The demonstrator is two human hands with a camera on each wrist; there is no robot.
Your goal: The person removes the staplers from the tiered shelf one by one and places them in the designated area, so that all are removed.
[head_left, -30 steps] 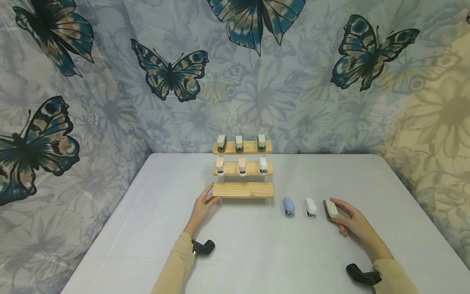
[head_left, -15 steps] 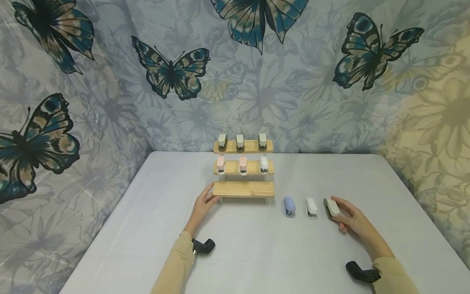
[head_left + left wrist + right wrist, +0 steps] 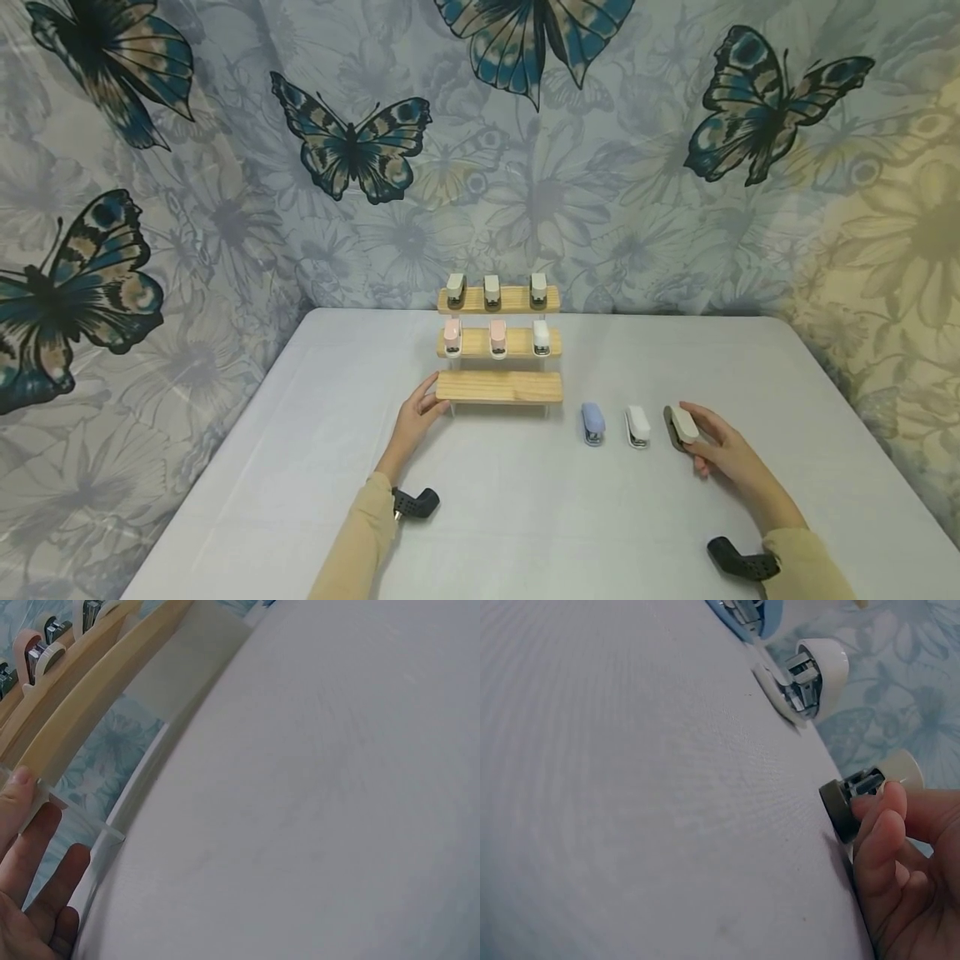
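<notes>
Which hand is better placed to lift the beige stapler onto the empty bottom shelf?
The right hand: its fingers already pinch the beige stapler on the table. The left hand rests on the near left corner of the wooden stand, apparently steadying it.

Even, soft light; wrist views perhaps slightly blurred.

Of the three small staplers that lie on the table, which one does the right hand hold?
The beige stapler, the rightmost of the row. The right hand pinches it; the white stapler and blue stapler lie untouched.
</notes>
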